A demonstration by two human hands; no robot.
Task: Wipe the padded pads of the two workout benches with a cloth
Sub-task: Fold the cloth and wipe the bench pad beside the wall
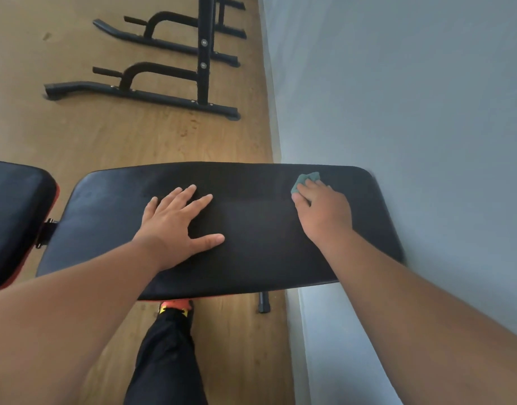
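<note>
Cloth (305, 181), green and bunched, sits near the pad's (251, 229) far right corner, gripped under the curled fingers of the right hand (324, 211). The left hand (175, 223) lies flat and spread on the pad's middle, holding nothing.

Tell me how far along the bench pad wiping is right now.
Nothing shows as finished; the pads carry no visible wipe marks either way. In hand: the right hand presses a green cloth on the long black pad near its wall end, while the left hand lies flat on the same pad. Left: the rest of this pad, the adjoining pad, and the second bench, out of view.
</note>
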